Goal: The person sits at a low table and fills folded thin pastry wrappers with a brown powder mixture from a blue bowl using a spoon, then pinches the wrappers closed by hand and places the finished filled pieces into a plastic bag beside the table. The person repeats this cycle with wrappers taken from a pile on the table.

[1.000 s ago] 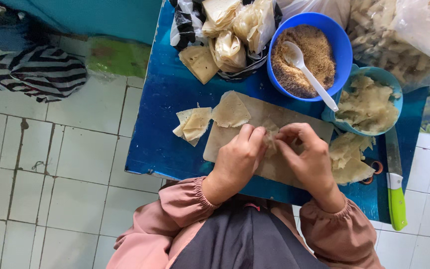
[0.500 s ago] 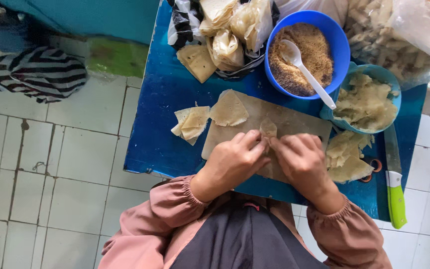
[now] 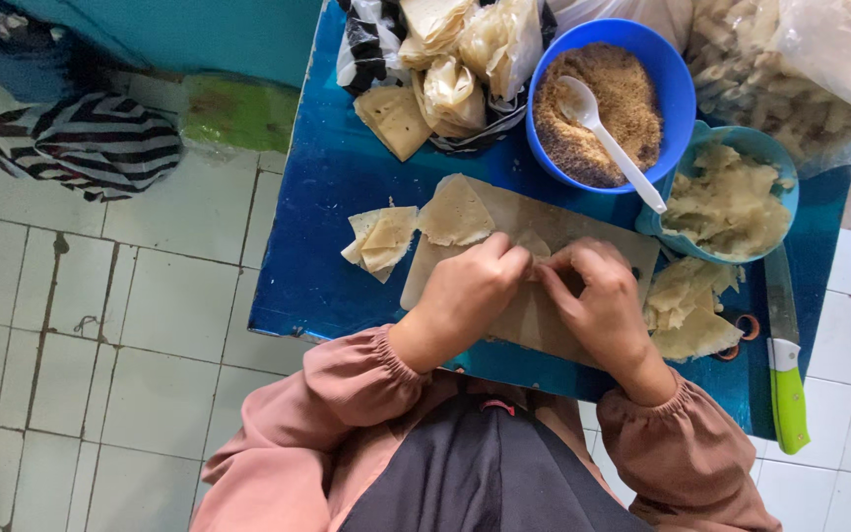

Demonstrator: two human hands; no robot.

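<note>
both hands on the wooden board [image 3: 583,232] at the near edge of the blue desk [image 3: 327,266]. left hand [image 3: 465,296] and right hand [image 3: 598,300] meet fingertip to fingertip over a small pale wrapper piece [image 3: 534,244] lying on the board; fingers of both are curled and pinching it. most of the piece is hidden under the fingers, so its shape is hard to tell.

vs 0.5 s ago: hands have closed in tighter over the piece, less of it shows now. vs 1.0 s ago: hands sit slightly lower on the board. nothing else on the desk has moved.

around them: a flat wrapper sheet [image 3: 455,212] on the board's far left corner, a small stack of folded wrappers [image 3: 378,239] just left of the board on the desk. blue bowl [image 3: 667,74] of brown crumbs with a white spoon [image 3: 608,138] in it, beyond the board. teal bowl [image 3: 775,148] of pale mash to the right, more wrapper pieces [image 3: 687,305] just below it, touching the board's right end. green-handled knife [image 3: 785,365] along the desk's right edge.
</note>
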